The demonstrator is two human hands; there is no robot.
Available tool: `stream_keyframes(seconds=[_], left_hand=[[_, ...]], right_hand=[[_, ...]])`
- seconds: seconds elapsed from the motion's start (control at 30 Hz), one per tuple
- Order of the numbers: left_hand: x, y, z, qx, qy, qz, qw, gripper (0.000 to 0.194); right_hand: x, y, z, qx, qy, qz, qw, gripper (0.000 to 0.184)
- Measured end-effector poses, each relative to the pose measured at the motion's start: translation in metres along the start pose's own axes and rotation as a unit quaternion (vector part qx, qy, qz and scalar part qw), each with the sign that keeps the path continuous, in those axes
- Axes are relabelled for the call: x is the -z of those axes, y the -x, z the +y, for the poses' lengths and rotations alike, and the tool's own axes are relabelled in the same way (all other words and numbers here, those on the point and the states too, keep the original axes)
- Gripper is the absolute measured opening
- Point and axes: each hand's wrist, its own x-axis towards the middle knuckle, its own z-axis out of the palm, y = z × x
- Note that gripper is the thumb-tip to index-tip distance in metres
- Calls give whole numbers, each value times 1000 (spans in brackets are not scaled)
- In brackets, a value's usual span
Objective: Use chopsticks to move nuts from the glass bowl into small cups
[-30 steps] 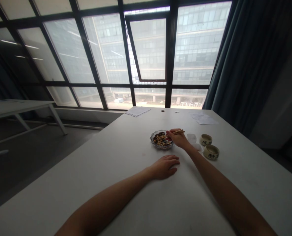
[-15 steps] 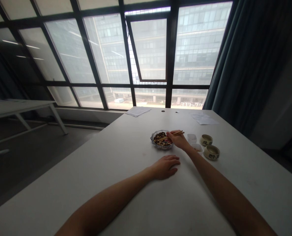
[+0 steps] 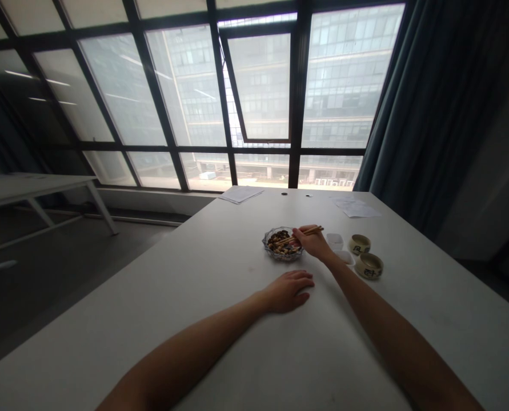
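My right hand (image 3: pixel 313 244) is closed around a pair of wooden chopsticks (image 3: pixel 299 234). Their tips reach into a glass dish (image 3: pixel 272 253) filled with mixed dark and light pieces, nuts or beans by the look of them. My left hand (image 3: pixel 289 290) lies flat on the white table (image 3: pixel 220 297), fingers stretched out, holding nothing, a short way in front of the dish.
Right of the dish stand two small white containers (image 3: pixel 335 241) and two cream ceramic bowls (image 3: pixel 359 244) with dark lettering. Paper sheets (image 3: pixel 240 194) lie at the table's far edge by the window. Another table (image 3: pixel 27 185) stands at the left.
The right hand with the chopsticks has shifted only slightly over the dish. The left hand has stayed flat in place.
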Motion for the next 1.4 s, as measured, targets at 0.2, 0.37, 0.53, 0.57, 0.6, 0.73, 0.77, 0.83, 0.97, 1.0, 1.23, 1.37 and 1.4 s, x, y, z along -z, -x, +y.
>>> stream_keyframes(seconds=[0.2, 0.37, 0.53, 0.57, 0.6, 0.73, 0.77, 0.83, 0.97, 1.0, 1.23, 1.37, 1.4], left_hand=[[2, 1, 1, 0, 3, -3, 1000, 37], [2, 2, 1, 5, 4, -6, 1000, 37], [2, 2, 0, 10, 4, -10, 1000, 38], [2, 2, 0, 11, 3, -12, 1000, 37], [2, 2, -1, 12, 3, -13, 1000, 37], [3, 2, -1, 18, 0, -16, 1000, 37], [3, 3, -1, 19, 0, -17, 1000, 37], [3, 2, -1, 21, -1, -18, 1000, 37], [4, 2, 1, 22, 1, -20, 1000, 38], [4, 2, 2, 22, 2, -19, 1000, 38], [3, 2, 1, 17, 7, -16, 1000, 37], [4, 2, 1, 18, 6, -15, 1000, 37], [4, 2, 1, 18, 6, -16, 1000, 37]], right_hand=[[23, 0, -39, 46, 19, 46, 998, 28], [86, 5, -82, 95, 57, 157, 981, 19], [162, 19, -103, 45, 130, 305, 942, 15], [174, 20, -102, 23, 141, 322, 936, 18], [184, 20, -99, -2, 150, 335, 930, 20], [208, 13, -80, -83, 173, 346, 918, 20], [210, 10, -74, -92, 173, 344, 918, 19], [211, 5, -66, -102, 171, 333, 922, 19], [210, -1, -58, -98, 167, 331, 924, 17], [210, -2, -57, -94, 163, 335, 923, 16], [190, -3, -70, 18, 101, 338, 936, 19], [149, -3, -79, 78, 61, 253, 962, 23], [136, -3, -79, 88, 52, 228, 968, 26]])
